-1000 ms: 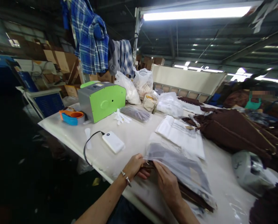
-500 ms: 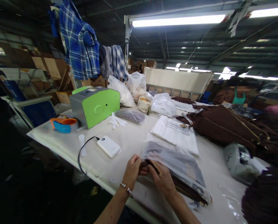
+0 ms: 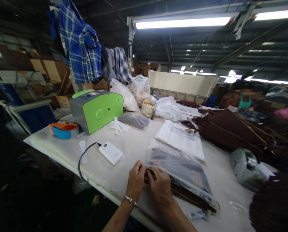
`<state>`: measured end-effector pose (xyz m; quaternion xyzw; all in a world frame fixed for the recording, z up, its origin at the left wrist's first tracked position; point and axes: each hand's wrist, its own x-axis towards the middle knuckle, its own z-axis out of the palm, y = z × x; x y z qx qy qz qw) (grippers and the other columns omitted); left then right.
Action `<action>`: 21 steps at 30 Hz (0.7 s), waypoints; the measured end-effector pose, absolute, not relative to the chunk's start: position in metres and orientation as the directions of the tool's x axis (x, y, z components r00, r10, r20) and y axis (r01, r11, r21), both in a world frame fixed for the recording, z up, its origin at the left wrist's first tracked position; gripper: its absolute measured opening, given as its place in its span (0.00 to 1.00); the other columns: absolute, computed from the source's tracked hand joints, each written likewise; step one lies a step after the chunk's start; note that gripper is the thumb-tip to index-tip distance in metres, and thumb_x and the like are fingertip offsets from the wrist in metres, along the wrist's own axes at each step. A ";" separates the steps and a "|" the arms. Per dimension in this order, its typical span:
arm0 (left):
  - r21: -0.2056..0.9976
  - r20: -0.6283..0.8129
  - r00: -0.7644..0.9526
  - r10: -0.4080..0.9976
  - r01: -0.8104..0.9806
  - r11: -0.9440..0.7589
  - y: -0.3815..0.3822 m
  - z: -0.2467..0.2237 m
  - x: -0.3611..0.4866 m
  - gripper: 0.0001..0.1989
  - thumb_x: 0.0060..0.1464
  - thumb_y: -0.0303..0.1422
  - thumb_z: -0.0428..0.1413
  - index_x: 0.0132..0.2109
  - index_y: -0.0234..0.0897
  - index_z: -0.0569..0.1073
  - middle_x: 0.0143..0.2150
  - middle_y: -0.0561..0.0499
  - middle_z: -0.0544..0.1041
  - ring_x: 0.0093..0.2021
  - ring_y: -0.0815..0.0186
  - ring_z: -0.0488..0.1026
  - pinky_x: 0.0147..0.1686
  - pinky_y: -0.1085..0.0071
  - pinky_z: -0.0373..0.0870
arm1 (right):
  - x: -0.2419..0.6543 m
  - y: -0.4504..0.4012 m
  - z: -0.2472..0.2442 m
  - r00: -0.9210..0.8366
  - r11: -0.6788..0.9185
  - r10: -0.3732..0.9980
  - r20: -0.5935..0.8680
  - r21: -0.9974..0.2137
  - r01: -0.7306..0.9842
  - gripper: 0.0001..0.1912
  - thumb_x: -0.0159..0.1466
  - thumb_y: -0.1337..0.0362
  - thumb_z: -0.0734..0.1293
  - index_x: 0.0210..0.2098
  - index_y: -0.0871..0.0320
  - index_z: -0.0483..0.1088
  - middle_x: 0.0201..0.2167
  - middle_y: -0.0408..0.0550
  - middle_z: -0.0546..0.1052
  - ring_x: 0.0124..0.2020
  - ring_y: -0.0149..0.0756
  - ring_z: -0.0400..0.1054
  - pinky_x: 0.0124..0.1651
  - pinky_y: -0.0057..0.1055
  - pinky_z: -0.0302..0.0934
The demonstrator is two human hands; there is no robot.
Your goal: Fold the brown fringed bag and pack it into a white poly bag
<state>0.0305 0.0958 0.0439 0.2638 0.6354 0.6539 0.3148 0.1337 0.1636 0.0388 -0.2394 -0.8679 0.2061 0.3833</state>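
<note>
A dark brown item [image 3: 189,194] with a gold zip lies partly inside a clear plastic bag [image 3: 182,167] at the table's near side. My left hand [image 3: 136,180], with a silver bracelet at its wrist, pinches a dark piece at the bag's left end. My right hand [image 3: 159,185] meets it there, fingers bent round the same dark piece. What exactly the fingertips grip is partly hidden. Beyond the bag are folded white packing sheets [image 3: 180,138]. To the left of my hands lies a white power bank [image 3: 111,152] with a black cable.
A green and grey machine [image 3: 102,112] stands at the back left, beside orange and blue tape rolls [image 3: 64,130]. A tape dispenser [image 3: 246,167] and a brown garment pile [image 3: 228,129] are on the right. A person [image 3: 243,96] is at the far right.
My right hand has drawn left and nearer my left hand, its fingers more curled. The view has shifted slightly.
</note>
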 end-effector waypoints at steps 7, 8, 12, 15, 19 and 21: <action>0.953 -0.194 -0.617 0.762 -0.303 -0.002 0.099 0.036 0.030 0.09 0.48 0.39 0.52 0.29 0.40 0.60 0.22 0.60 0.66 0.22 0.70 0.67 0.22 0.73 0.70 | 0.130 0.167 0.035 -0.521 0.774 0.612 0.596 -0.585 0.240 0.08 0.65 0.65 0.62 0.37 0.55 0.75 0.36 0.48 0.81 0.39 0.39 0.74 0.46 0.36 0.67; 0.952 -0.200 -0.611 0.766 -0.305 0.006 0.098 0.037 0.029 0.10 0.48 0.40 0.52 0.29 0.40 0.61 0.23 0.59 0.67 0.21 0.69 0.68 0.22 0.72 0.70 | 0.129 0.169 0.036 -0.517 0.771 0.616 0.594 -0.588 0.243 0.09 0.65 0.65 0.62 0.37 0.55 0.75 0.36 0.49 0.81 0.39 0.40 0.74 0.46 0.37 0.67; 0.972 -0.181 -0.626 0.758 -0.231 0.041 0.094 0.039 0.029 0.10 0.48 0.40 0.54 0.29 0.40 0.63 0.23 0.59 0.68 0.22 0.67 0.71 0.20 0.72 0.71 | 0.128 0.175 0.037 -0.575 0.787 0.582 0.576 -0.576 0.219 0.10 0.65 0.65 0.62 0.37 0.53 0.76 0.35 0.48 0.81 0.38 0.41 0.74 0.44 0.37 0.67; 0.988 -0.151 -0.652 0.743 -0.107 0.108 0.092 0.040 0.028 0.10 0.52 0.41 0.51 0.29 0.40 0.63 0.22 0.59 0.69 0.22 0.66 0.71 0.18 0.72 0.70 | 0.131 0.177 0.037 -0.608 0.781 0.571 0.552 -0.593 0.196 0.09 0.64 0.65 0.63 0.39 0.52 0.76 0.36 0.47 0.81 0.40 0.41 0.74 0.46 0.37 0.67; 0.983 -0.186 -0.617 0.765 -0.110 0.150 0.093 0.040 0.023 0.10 0.53 0.41 0.49 0.32 0.40 0.64 0.24 0.57 0.71 0.22 0.66 0.72 0.17 0.73 0.70 | 0.135 0.179 0.036 -0.616 0.740 0.592 0.519 -0.654 0.161 0.09 0.63 0.64 0.65 0.41 0.52 0.76 0.38 0.46 0.81 0.43 0.40 0.74 0.50 0.37 0.66; 0.980 -0.199 -0.560 0.804 -0.133 0.150 0.092 0.042 0.021 0.13 0.54 0.44 0.49 0.35 0.39 0.65 0.29 0.55 0.73 0.23 0.66 0.74 0.17 0.73 0.71 | 0.135 0.180 0.036 -0.604 0.708 0.619 0.503 -0.690 0.150 0.09 0.64 0.63 0.64 0.40 0.53 0.76 0.37 0.46 0.81 0.41 0.40 0.74 0.48 0.37 0.67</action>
